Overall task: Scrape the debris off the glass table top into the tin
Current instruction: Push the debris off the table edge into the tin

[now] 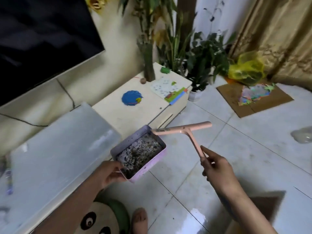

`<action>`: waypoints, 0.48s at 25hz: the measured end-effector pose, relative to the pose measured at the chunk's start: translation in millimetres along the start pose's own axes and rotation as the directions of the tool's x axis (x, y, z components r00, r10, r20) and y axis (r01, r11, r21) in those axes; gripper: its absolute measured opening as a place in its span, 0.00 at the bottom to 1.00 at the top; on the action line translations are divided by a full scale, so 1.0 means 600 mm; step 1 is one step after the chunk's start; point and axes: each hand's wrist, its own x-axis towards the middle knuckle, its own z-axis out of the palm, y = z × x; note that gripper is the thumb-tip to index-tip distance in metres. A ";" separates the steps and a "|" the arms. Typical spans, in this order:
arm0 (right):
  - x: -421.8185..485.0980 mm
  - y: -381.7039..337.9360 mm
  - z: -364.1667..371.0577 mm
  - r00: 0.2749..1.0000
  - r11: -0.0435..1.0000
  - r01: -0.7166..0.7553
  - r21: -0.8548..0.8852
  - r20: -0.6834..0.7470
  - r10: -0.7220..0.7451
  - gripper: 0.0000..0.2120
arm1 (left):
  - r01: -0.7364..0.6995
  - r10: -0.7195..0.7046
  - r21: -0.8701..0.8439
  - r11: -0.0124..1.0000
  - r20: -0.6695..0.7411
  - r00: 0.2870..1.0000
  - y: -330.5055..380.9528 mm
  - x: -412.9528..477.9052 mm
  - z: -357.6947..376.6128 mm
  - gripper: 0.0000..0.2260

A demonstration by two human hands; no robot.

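Observation:
A pink rectangular tin point(148, 163) full of dark wet debris hangs in the air beside the glass table top point(55, 149). My left hand point(109, 173) grips the tin's near corner, thumb over the rim. In my right hand point(217, 169) I pinch the handle of a pink T-shaped scraper point(185, 130). The scraper's blade end touches the tin's far corner, off the glass. The glass looks wet and streaky near its right edge.
A cream TV cabinet point(143, 107) carries blue and green clay blobs and a craft sheet. Potted plants point(200, 53) stand behind it. A cardboard sheet point(253, 97) and a yellow bag point(246, 68) lie on the tiled floor. A panda stool point(101, 217) sits below.

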 end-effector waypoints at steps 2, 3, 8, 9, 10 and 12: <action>0.030 -0.045 0.060 0.998 1.000 0.011 0.001 0.058 -0.011 0.18 | -0.021 0.020 -0.009 1.000 -0.063 0.998 0.026 0.013 -0.074 0.10; 0.046 -0.066 0.094 0.996 1.000 0.009 -0.004 0.089 -0.009 0.18 | -0.025 0.024 -0.011 1.000 -0.100 0.995 0.039 0.021 -0.112 0.09; 0.100 -0.150 0.219 0.982 0.998 0.014 -0.062 0.189 -0.002 0.18 | -0.051 0.061 0.055 0.997 -0.206 0.977 0.079 0.094 -0.249 0.11; 0.113 -0.164 0.243 0.978 0.997 0.016 -0.080 0.207 0.001 0.19 | -0.044 0.053 0.046 0.998 -0.232 0.971 0.085 0.111 -0.269 0.10; 0.128 -0.179 0.270 0.974 0.995 0.018 -0.103 0.227 0.006 0.20 | -0.033 0.042 0.039 0.999 -0.257 0.966 0.090 0.130 -0.290 0.09; 0.150 -0.203 0.307 0.967 0.990 0.030 -0.138 0.254 0.006 0.22 | -0.019 0.029 0.037 0.999 -0.293 0.956 0.098 0.161 -0.317 0.07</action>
